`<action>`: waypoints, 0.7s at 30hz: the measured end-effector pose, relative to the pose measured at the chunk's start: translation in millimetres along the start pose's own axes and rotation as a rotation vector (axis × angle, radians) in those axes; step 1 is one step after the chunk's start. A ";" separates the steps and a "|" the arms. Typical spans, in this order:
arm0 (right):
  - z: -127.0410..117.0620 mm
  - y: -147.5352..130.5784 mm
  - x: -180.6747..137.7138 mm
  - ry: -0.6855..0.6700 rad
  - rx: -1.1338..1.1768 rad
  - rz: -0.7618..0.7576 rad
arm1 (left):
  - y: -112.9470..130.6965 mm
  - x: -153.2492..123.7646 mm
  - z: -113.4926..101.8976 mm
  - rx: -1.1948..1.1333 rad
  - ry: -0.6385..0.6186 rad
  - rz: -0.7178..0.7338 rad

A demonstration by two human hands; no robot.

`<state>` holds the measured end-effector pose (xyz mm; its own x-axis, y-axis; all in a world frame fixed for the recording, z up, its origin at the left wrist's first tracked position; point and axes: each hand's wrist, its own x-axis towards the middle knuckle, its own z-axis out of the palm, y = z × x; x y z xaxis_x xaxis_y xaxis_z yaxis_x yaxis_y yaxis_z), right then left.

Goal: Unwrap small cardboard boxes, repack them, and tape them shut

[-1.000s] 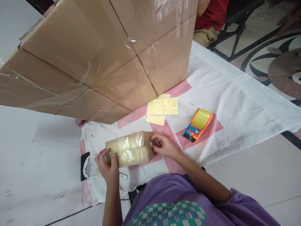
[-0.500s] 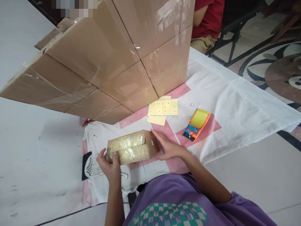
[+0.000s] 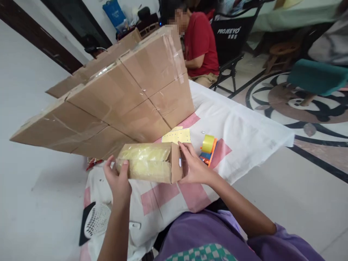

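Note:
Between my two hands is a small cardboard box point(image 3: 148, 163) with yellowish tape over its top, raised above the cloth. My left hand point(image 3: 117, 177) grips its left end, thumb on the taped top. At the other end, my right hand point(image 3: 194, 166) holds the side panel, where a small white label shows. Just beyond the box lie pale yellow paper sheets point(image 3: 176, 135). A tape dispenser point(image 3: 208, 148) with a yellow roll and orange frame rests past my right hand.
Stacked cardboard boxes point(image 3: 130, 101) form a tall wall at the back of the cloth-covered table point(image 3: 239, 123). A white perforated object point(image 3: 97, 219) lies at the near left. A person in a red shirt point(image 3: 202, 41) sits behind, beside a black chair point(image 3: 231, 40).
Both hands have lifted the small box off the cloth, towards me. The view has tilted up, showing more of the room and the person in red.

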<state>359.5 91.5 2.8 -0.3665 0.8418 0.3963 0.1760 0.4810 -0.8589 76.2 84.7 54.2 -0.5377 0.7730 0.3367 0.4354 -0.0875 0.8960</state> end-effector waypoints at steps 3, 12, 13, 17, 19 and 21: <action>-48.8 -13.3 -0.3 0.208 -0.116 -0.046 | 32.7 18.4 57.0 -0.173 -0.128 0.074; -174.5 19.7 -48.3 0.792 -0.407 0.131 | 69.5 -24.5 100.7 -0.367 -0.442 -0.023; -180.6 31.8 -44.5 0.828 -0.421 0.164 | 55.7 -27.9 93.8 -0.367 -0.408 -0.082; -182.8 86.2 -2.5 0.890 -0.468 0.324 | -7.5 -41.5 51.9 -0.263 -0.272 -0.286; -174.5 111.0 25.4 0.876 -0.491 0.428 | -33.3 -51.4 23.6 -0.223 -0.231 -0.346; -164.8 131.2 51.2 0.850 -0.501 0.491 | -53.9 -64.0 -6.5 -0.202 -0.169 -0.433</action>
<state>514.4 238.1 -36.0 0.5594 0.7699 0.3072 0.5516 -0.0691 -0.8313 82.5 35.9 -13.8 -0.5062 0.8548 -0.1147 0.0410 0.1567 0.9868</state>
